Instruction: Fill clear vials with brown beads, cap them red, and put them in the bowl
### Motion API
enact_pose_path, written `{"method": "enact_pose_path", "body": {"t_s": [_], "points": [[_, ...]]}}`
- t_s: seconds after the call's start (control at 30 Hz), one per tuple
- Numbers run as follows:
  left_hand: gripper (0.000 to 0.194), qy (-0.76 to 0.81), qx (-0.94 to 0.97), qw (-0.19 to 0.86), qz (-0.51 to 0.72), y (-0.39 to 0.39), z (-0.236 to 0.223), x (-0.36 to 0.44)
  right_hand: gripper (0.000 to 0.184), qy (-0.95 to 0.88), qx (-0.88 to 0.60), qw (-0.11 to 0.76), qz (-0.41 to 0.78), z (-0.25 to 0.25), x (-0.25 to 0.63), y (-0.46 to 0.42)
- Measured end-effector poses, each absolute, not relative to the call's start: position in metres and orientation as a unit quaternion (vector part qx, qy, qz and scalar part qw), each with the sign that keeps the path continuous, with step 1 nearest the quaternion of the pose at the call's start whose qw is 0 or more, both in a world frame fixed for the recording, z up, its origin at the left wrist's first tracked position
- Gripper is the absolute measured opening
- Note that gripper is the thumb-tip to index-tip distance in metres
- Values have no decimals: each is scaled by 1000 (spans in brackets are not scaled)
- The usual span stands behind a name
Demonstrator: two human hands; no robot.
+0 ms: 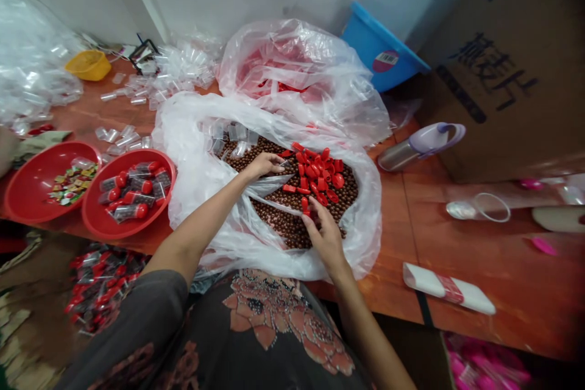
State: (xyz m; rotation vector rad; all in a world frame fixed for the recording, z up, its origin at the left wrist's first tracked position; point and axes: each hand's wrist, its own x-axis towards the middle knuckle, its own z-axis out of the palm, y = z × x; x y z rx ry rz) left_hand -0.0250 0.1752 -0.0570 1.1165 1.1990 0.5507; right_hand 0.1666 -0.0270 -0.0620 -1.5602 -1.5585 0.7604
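Lot, left to right: a red plastic basin (27,186) on the wooden bench (400,244), holding assorted wrapped sweets (72,186). Beside it, a second red basin (94,219) holds filled clear vials with red caps (132,186); more such vials lie heaped in a carton on the floor (100,286) below. Loose empty clear vials (121,140) are scattered on the bench, behind which sits a yellow basket (88,65). Centre: an open clear plastic bag (183,152) holds brown beads (286,225) with loose red caps (317,173) on top. The left hand (264,164) is curled above the beads, just beside the caps; whether it grips anything cannot be told. The right hand (324,234) pinches a red cap (305,206) in its fingertips, over the beads. Behind: a second clear bag (297,67) with red contents. Right: a blue basin (381,49), a steel flask with a lilac lid (420,146), and a large cardboard box (507,67).
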Motion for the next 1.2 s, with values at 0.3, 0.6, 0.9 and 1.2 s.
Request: {"method": "enact_pose_path", "body": {"t_s": [0.3, 0.6, 0.9, 1.2], "points": [[38, 471, 408, 705, 339, 157, -35, -40, 58, -495, -594, 479, 416, -64, 163, -18], [48, 370, 403, 740, 391, 98, -1, -59, 42, -477, -553, 533, 427, -22, 151, 4], [40, 366, 459, 722, 366, 37, 0, -56, 41, -390, -449, 568, 569, -3, 143, 16], [45, 395, 500, 693, 336, 25, 0, -57, 49, -462, -453, 568, 509, 9, 141, 9]]}}
